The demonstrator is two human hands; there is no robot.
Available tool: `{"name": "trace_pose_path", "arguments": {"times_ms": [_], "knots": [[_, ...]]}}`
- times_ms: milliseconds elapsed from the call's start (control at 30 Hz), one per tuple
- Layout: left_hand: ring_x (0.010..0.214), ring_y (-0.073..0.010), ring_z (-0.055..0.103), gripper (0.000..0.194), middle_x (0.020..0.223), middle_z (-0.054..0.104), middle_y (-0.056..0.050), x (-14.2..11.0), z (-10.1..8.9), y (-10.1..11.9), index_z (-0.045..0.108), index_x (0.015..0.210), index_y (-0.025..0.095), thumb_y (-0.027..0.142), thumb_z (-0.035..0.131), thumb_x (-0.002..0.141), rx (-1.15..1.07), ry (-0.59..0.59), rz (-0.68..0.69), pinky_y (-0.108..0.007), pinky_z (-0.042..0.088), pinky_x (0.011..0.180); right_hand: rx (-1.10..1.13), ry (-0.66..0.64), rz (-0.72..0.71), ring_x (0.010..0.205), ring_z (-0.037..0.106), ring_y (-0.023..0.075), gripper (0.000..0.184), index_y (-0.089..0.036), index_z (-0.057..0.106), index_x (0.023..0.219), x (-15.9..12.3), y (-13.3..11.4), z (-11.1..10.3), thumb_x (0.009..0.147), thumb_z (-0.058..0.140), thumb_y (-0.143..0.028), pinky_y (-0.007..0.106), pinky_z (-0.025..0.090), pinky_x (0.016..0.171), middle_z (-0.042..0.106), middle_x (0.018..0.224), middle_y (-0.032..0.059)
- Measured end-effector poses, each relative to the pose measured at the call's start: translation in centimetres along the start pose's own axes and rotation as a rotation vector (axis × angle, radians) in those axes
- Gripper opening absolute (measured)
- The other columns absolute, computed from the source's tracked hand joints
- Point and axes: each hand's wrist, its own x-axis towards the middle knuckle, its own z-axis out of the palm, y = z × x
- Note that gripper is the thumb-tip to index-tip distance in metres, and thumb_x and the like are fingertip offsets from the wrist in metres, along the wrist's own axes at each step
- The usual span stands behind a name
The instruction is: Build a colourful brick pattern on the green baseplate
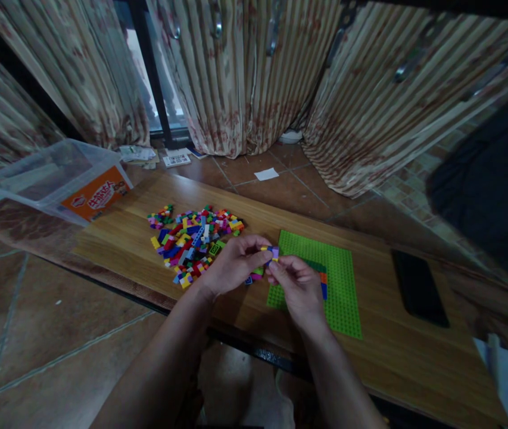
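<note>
My left hand and my right hand meet above the near left corner of a green baseplate, fingers pinched together on a small stack of bricks showing purple, yellow and blue. A few bricks in orange and blue sit on the baseplate just behind my right hand, partly hidden by it. A pile of several loose coloured bricks lies on the wooden table to the left of my left hand.
A clear plastic box with an orange label stands at the table's far left. A black phone lies flat to the right of the baseplate. Curtains hang behind, above a tiled floor with scraps of paper.
</note>
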Motion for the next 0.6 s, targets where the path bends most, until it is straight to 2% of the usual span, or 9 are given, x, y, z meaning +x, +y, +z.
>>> {"name": "trace_pose_path", "arguments": {"times_ms": [167, 300, 400, 500, 600], "knots": [[0.065, -0.0105, 0.060, 0.034, 0.075, 0.065, -0.002, -0.1, -0.2, 0.2, 0.065, 0.089, 0.011, 0.040, 0.076, 0.073, -0.055, 0.045, -0.055, -0.022, 0.049, 0.063, 0.214, -0.035, 0.152, 0.058, 0.060, 0.0106, 0.025, -0.021, 0.072, 0.082, 0.0, -0.5, 0.1, 0.066, 0.082, -0.038, 0.023, 0.048, 0.055, 0.070, 0.068, -0.0006], [0.068, -0.0098, 0.060, 0.031, 0.078, 0.066, -0.003, 0.0, -0.2, 0.1, 0.064, 0.087, 0.011, 0.037, 0.076, 0.074, -0.100, 0.070, -0.067, -0.021, 0.049, 0.066, 0.382, -0.090, 0.207, 0.061, 0.058, 0.0089, 0.025, -0.021, 0.073, 0.088, 0.1, -1.3, 0.1, 0.069, 0.079, -0.034, 0.020, 0.046, 0.053, 0.070, 0.075, 0.0000], [0.066, -0.0086, 0.059, 0.027, 0.075, 0.065, -0.002, 0.2, -0.2, -0.2, 0.065, 0.086, 0.011, 0.035, 0.073, 0.076, -0.061, 0.053, -0.051, -0.019, 0.047, 0.063, 0.363, -0.100, 0.201, 0.056, 0.052, 0.0065, 0.023, -0.020, 0.072, 0.086, 0.0, -1.4, 0.2, 0.071, 0.078, -0.036, 0.017, 0.039, 0.046, 0.067, 0.075, -0.0006], [0.062, -0.0082, 0.055, 0.026, 0.071, 0.062, 0.000, 0.2, -0.1, -0.5, 0.065, 0.086, 0.012, 0.036, 0.070, 0.078, 0.006, 0.026, -0.058, -0.019, 0.044, 0.058, 0.258, -0.046, 0.180, 0.045, 0.041, 0.0038, 0.025, -0.019, 0.068, 0.075, 0.1, -0.9, 0.3, 0.070, 0.080, -0.040, 0.016, 0.026, 0.037, 0.060, 0.063, -0.0036], [0.059, -0.0081, 0.052, 0.027, 0.069, 0.060, 0.000, 0.1, 0.0, -0.6, 0.066, 0.085, 0.012, 0.039, 0.067, 0.080, 0.060, -0.005, -0.080, -0.020, 0.043, 0.056, 0.203, -0.027, 0.182, 0.041, 0.036, 0.0029, 0.029, -0.018, 0.064, 0.068, 0.1, -0.3, 0.2, 0.067, 0.082, -0.041, 0.016, 0.022, 0.035, 0.055, 0.056, -0.0054]]}}
